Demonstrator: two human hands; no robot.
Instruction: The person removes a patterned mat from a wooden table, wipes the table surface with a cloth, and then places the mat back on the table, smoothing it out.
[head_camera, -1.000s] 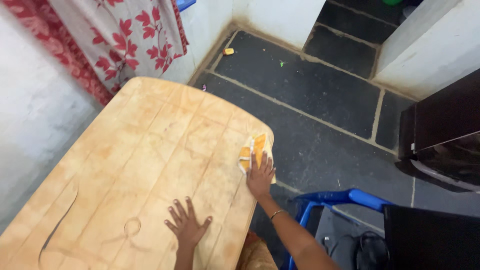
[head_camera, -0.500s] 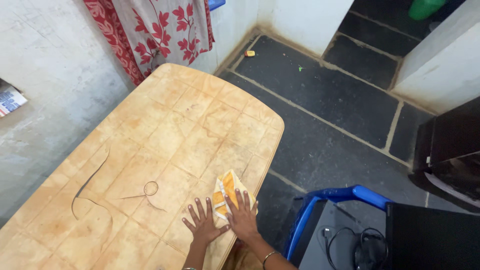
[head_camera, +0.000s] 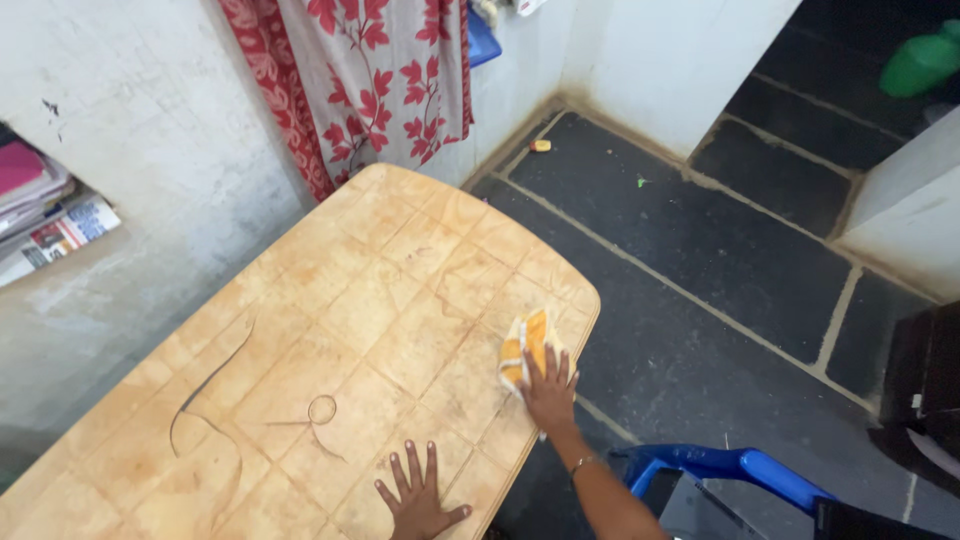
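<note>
Both hands flat: right hand (head_camera: 549, 392) on cloth (head_camera: 523, 349)

Stack of printed magazines (head_camera: 45, 225) with colourful covers in wall niche at left, no screens

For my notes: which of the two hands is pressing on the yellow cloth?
The right hand presses the yellow cloth; the left hand lies flat on bare table.

Small yellow-orange cloth with white stripes (head_camera: 524, 347), bunched and flattened on the tan tile-patterned tabletop (head_camera: 330, 330), near its right edge by the far rounded corner. Near end is covered by fingers.
</note>
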